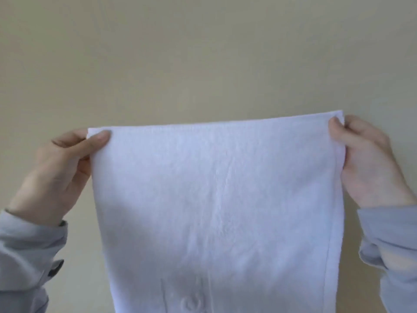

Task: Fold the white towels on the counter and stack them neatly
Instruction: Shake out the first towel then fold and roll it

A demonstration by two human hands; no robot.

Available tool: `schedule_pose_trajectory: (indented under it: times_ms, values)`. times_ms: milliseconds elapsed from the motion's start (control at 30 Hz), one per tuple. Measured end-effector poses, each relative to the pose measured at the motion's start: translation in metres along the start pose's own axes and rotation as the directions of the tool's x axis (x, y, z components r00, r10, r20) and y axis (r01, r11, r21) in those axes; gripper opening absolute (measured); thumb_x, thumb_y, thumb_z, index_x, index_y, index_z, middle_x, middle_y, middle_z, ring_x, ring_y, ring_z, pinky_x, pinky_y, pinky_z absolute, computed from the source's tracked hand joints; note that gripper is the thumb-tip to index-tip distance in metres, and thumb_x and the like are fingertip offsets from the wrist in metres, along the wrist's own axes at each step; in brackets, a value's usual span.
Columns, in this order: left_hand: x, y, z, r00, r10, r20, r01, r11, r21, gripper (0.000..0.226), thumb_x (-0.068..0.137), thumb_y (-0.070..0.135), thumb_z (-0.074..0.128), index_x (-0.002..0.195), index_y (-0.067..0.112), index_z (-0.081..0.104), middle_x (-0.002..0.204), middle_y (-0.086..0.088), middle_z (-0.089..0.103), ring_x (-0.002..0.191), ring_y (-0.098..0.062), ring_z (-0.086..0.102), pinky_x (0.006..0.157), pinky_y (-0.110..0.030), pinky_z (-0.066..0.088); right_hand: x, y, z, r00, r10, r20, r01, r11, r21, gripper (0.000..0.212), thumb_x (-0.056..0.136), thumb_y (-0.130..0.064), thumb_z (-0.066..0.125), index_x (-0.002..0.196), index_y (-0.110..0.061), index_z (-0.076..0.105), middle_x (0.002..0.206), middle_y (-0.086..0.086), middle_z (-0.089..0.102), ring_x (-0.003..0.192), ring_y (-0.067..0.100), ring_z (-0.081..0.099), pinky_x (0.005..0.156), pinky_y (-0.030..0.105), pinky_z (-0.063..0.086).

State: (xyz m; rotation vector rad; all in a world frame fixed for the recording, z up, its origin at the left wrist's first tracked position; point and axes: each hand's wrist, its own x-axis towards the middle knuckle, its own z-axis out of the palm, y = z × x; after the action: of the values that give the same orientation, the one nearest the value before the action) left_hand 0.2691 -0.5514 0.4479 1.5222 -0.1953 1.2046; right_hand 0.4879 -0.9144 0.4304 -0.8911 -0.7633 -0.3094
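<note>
- A person holds a white towel (216,199) up in the air in front of a plain beige wall (203,53), its top edge stretched nearly level between both hands.
- The left hand (61,175) pinches the towel's upper left corner, thumb pressed across the front.
- The right hand (370,163) grips the upper right corner, fingers curled round the hem.
- The towel hangs flat, running out of view below; an embossed mark shows near its bottom.
- Grey sleeves (27,256) cover both wrists.

Head camera — faces forward, close to towel (214,199), wall (203,53) behind.
</note>
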Motion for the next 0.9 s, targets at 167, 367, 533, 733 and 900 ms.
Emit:
schedule_pose_trajectory:
  times_ms: [167, 367, 533, 733, 900]
  values:
    - [-0.009, -0.022, 0.020, 0.988, 0.004, -0.157, -0.008, 1.000, -0.028, 0.009, 0.073, 0.014, 0.074, 0.067, 0.017, 0.070, 0.068, 0.007, 0.071, 0.069, -0.005, 0.065, 0.069, -0.012, 0.050, 0.003, 0.013, 0.012, 0.996, 0.044, -0.084, -0.048, 0.998, -0.046, 0.012, 0.085, -0.010, 0.064, 0.074, -0.015, 0.062, 0.075, 0.004, 0.058, 0.066, 0.014, 0.056, 0.062, 0.024, 0.044]
    - [-0.011, -0.010, 0.024, 0.987, -0.020, -0.159, 0.014, 0.999, -0.038, 0.008, 0.074, 0.015, 0.077, 0.071, 0.017, 0.069, 0.068, 0.006, 0.069, 0.070, -0.009, 0.063, 0.069, -0.017, 0.049, 0.003, 0.019, 0.003, 0.994, 0.099, -0.038, -0.101, 0.994, -0.042, 0.008, 0.087, -0.012, 0.063, 0.080, -0.014, 0.063, 0.078, 0.002, 0.063, 0.062, 0.008, 0.063, 0.054, 0.017, 0.048]
    - [-0.022, -0.010, 0.036, 0.985, -0.038, -0.170, 0.034, 0.999, -0.027, 0.010, 0.074, 0.015, 0.077, 0.072, 0.016, 0.067, 0.066, 0.006, 0.068, 0.068, -0.008, 0.062, 0.067, -0.016, 0.048, 0.000, 0.024, -0.012, 0.989, 0.146, -0.035, -0.147, 0.988, -0.047, 0.006, 0.086, -0.015, 0.065, 0.081, -0.015, 0.066, 0.080, 0.001, 0.066, 0.065, 0.009, 0.065, 0.057, 0.020, 0.051]
    - [-0.036, -0.011, 0.063, 0.990, -0.041, -0.135, 0.036, 0.999, -0.039, 0.013, 0.069, 0.017, 0.079, 0.073, 0.015, 0.067, 0.073, 0.000, 0.068, 0.073, -0.014, 0.062, 0.072, -0.021, 0.048, 0.004, 0.017, -0.041, 0.989, 0.134, -0.060, -0.138, 0.987, -0.086, 0.006, 0.085, -0.019, 0.067, 0.079, -0.019, 0.068, 0.088, 0.004, 0.065, 0.078, 0.014, 0.065, 0.070, 0.026, 0.054]
    - [-0.049, -0.006, 0.109, 0.995, -0.005, -0.101, -0.002, 0.998, -0.070, 0.022, 0.057, 0.024, 0.081, 0.071, 0.016, 0.066, 0.071, 0.003, 0.068, 0.072, -0.011, 0.062, 0.068, -0.017, 0.049, 0.015, 0.000, -0.076, 0.991, 0.066, -0.119, -0.085, 0.983, -0.164, 0.005, 0.085, -0.017, 0.066, 0.081, -0.019, 0.067, 0.091, 0.003, 0.067, 0.090, 0.018, 0.062, 0.089, 0.036, 0.049]
